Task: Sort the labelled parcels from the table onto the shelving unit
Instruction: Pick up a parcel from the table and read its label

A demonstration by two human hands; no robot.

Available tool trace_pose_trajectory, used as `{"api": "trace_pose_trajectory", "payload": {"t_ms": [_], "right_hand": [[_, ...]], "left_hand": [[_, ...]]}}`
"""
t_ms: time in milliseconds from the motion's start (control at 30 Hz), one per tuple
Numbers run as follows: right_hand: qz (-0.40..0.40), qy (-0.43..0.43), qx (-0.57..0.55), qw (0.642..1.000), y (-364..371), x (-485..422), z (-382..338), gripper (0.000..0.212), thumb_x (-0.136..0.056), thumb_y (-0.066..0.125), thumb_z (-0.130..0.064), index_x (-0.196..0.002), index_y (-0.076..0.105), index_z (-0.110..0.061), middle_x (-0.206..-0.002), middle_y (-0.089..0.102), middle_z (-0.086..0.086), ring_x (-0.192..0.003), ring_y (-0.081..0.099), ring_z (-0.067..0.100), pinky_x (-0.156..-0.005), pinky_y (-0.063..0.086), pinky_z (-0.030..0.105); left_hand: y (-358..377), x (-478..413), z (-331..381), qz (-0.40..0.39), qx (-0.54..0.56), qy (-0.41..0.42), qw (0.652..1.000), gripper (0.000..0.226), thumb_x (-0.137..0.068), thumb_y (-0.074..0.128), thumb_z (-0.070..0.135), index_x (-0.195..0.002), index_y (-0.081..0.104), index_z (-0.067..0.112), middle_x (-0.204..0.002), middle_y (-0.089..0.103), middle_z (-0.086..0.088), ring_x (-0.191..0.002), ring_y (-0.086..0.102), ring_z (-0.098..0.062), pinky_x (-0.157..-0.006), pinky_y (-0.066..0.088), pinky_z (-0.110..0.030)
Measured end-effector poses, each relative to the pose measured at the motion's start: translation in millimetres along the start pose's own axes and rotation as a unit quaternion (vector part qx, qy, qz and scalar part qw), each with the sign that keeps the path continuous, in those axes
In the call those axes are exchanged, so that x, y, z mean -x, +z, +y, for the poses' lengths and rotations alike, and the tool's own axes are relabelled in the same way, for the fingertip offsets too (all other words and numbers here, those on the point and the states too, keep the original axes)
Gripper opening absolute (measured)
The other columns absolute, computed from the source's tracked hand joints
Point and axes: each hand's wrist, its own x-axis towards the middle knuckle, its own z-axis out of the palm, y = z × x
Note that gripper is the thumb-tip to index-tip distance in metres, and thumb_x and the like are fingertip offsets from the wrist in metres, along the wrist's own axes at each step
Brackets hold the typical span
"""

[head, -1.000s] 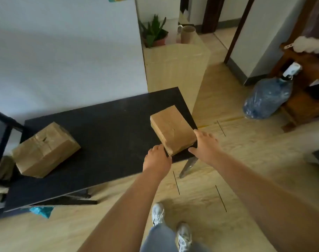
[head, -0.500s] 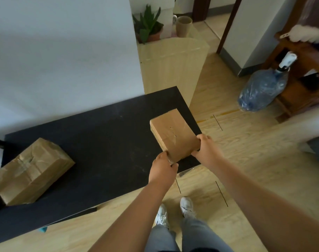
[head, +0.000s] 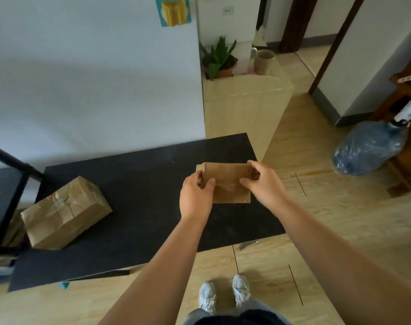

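brown paper parcel [head: 226,181], a moment ago flat on the black table [head: 141,184], is now lifted and tipped upright, clamped between left hand [head: 195,195] and right hand [head: 263,184]; likely a label check before shelving.

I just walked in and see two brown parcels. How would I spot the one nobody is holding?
Find the black table against the pale wall. Near its left end, beside the dark shelf frame, lies the loose parcel. It is bigger and more crumpled than the small parcel gripped by both hands.
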Motion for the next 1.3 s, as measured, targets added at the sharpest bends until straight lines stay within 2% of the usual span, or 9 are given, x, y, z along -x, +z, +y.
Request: {"api": "trace_pose_trajectory", "payload": {"t_ms": [200,367,433,633,767,867,967,1100,1300], "right_hand": [[-0.034,-0.017,-0.074,0.997,0,-3,-5,0.067,-0.09,0.069,-0.017,-0.15,0.039,-0.02,-0.141,0.055,0.001,-0.128,0.054,0.02,-0.1,0.047,0.034],[-0.089,-0.009,-0.043,0.995,13,-4,-4,0.068,-0.09,0.07,-0.022,-0.149,0.036,-0.019,-0.143,0.052,0.003,-0.129,0.052,0.023,-0.099,0.045,0.036],[-0.111,-0.001,-0.037,0.993,16,-5,-2,0.065,-0.091,0.069,-0.025,-0.147,0.038,-0.018,-0.14,0.054,0.003,-0.125,0.054,0.022,-0.093,0.044,0.031],[-0.122,0.005,-0.025,0.992,21,-13,-5,0.06,-0.091,0.066,-0.036,-0.143,0.043,-0.018,-0.13,0.062,0.001,-0.112,0.061,0.018,-0.083,0.044,0.027],[-0.122,-0.008,-0.021,0.992,22,-14,-8,0.057,-0.092,0.064,-0.039,-0.142,0.048,-0.017,-0.129,0.064,0.002,-0.113,0.061,0.017,-0.077,0.044,0.022],[-0.112,-0.008,-0.031,0.993,23,-12,-8,0.054,-0.092,0.062,-0.043,-0.138,0.052,-0.016,-0.124,0.066,0.001,-0.1,0.06,0.01,-0.066,0.042,0.015],[-0.077,-0.005,-0.041,0.996,25,-12,-9,0.052,-0.092,0.062,-0.044,-0.135,0.054,-0.016,-0.12,0.066,-0.001,-0.1,0.06,0.01,-0.064,0.04,0.013],[-0.048,-0.003,-0.053,0.997,28,-13,-7,0.047,-0.092,0.063,-0.037,-0.134,0.055,-0.017,-0.112,0.066,-0.004,-0.094,0.063,0.009,-0.061,0.042,0.014],[-0.095,0.012,-0.058,0.994,37,-13,7,0.051,-0.095,0.063,-0.027,-0.142,0.047,-0.021,-0.134,0.061,-0.002,-0.108,0.06,0.009,-0.067,0.045,0.015]], "left_hand": [[-4,-8,4,0.014,0.047,-0.039,0.998,0.047,-0.097,0.059,0.033,-0.141,0.05,0.02,-0.131,0.059,0.0,-0.095,0.059,-0.008,-0.063,0.047,-0.017],[-11,-14,-6,0.035,0.079,-0.088,0.992,0.044,-0.096,0.058,0.039,-0.135,0.052,0.017,-0.127,0.062,-0.003,-0.102,0.059,-0.014,-0.069,0.048,-0.021],[-15,-13,-10,0.02,0.1,-0.095,0.99,0.046,-0.096,0.057,0.041,-0.135,0.054,0.018,-0.128,0.062,-0.002,-0.109,0.06,-0.016,-0.08,0.049,-0.025],[-23,-8,-19,-0.113,0.134,-0.081,0.981,0.064,-0.095,0.063,0.027,-0.151,0.035,0.036,-0.137,0.056,0.009,-0.117,0.052,-0.011,-0.102,0.04,-0.035],[-26,-12,-22,-0.075,0.108,-0.053,0.99,0.063,-0.092,0.067,0.019,-0.147,0.042,0.033,-0.132,0.061,0.005,-0.119,0.057,-0.016,-0.097,0.047,-0.034],[-26,-15,-22,-0.051,0.102,-0.033,0.993,0.05,-0.093,0.066,0.024,-0.14,0.051,0.034,-0.119,0.065,0.009,-0.108,0.059,-0.01,-0.084,0.047,-0.024],[-20,-19,-23,-0.012,0.102,-0.062,0.993,0.053,-0.09,0.069,0.033,-0.14,0.053,0.026,-0.125,0.067,0.004,-0.111,0.062,-0.015,-0.086,0.049,-0.029],[-12,-24,-23,0.054,0.083,-0.122,0.988,0.048,-0.089,0.066,0.045,-0.127,0.061,0.018,-0.113,0.07,0.001,-0.099,0.068,-0.016,-0.083,0.056,-0.032],[1,-25,-35,0.017,0.02,-0.128,0.991,0.035,-0.099,0.054,0.03,-0.132,0.058,0.016,-0.119,0.068,0.001,-0.093,0.06,-0.01,-0.061,0.044,-0.02]]}}
